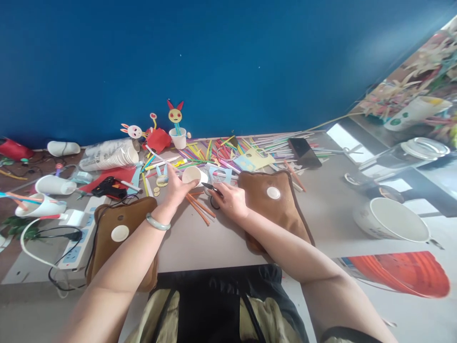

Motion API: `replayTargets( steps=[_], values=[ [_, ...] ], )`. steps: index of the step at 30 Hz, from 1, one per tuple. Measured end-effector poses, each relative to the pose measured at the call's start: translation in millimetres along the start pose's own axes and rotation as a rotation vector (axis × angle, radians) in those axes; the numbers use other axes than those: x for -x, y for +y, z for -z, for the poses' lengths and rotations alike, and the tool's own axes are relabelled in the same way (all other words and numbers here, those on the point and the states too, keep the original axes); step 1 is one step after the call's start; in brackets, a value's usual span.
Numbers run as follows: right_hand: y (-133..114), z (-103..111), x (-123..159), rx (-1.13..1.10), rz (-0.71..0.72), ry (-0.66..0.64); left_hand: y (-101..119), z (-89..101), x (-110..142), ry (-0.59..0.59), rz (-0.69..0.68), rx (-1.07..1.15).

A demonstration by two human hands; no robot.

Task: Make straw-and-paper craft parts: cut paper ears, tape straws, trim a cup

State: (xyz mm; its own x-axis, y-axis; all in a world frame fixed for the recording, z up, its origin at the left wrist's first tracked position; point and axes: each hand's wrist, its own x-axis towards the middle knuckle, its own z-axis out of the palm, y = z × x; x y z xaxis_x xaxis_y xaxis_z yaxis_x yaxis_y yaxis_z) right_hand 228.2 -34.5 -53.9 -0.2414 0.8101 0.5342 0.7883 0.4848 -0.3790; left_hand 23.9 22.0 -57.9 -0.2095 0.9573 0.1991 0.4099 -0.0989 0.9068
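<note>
My left hand (pixel 175 186), with a pale bangle on its wrist, is closed round a white paper cup (pixel 191 175). The cup's open mouth is tilted toward me. My right hand (pixel 230 201) grips black-handled scissors (pixel 207 185), their tip pointing left at the cup's side. A dark finger loop shows below that hand; whether the blades touch the cup I cannot tell. Brown pipe cleaners (pixel 200 210) lie on the table just under both hands. Behind the right hand is a light-blue paper piece with a round cut-out (pixel 224 175). Small yellow paper discs (pixel 156 191) lie left of the cup.
Brown hot-water bags lie left (pixel 143 224) and right (pixel 285 205). Coloured pipe cleaners (pixel 200 148) and a phone (pixel 304 152) are behind. Stacked cups (pixel 110 157), a power strip (pixel 76 245) and cables stand left. At right are a white enamel basin (pixel 374 216) and an orange-red basin (pixel 403 271).
</note>
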Motion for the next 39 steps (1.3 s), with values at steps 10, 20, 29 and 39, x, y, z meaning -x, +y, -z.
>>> replayTargets(
  steps=[10, 20, 29, 39],
  values=[
    [-3, -3, -2, 0.0, -0.047, -0.043, 6, 1.7, 3, 0.05, -0.106, -0.093],
    [-2, -5, -4, -0.009, -0.137, -0.069, 24, 4.1, 6, 0.048, -0.203, -0.165],
    [-2, -6, -5, -0.021, -0.155, -0.058, 42, 9.8, 14, 0.071, -0.286, -0.372],
    [-2, -7, -5, -0.018, -0.175, -0.071, 52, 14.0, 17, 0.077, -0.284, -0.382]
  ],
)
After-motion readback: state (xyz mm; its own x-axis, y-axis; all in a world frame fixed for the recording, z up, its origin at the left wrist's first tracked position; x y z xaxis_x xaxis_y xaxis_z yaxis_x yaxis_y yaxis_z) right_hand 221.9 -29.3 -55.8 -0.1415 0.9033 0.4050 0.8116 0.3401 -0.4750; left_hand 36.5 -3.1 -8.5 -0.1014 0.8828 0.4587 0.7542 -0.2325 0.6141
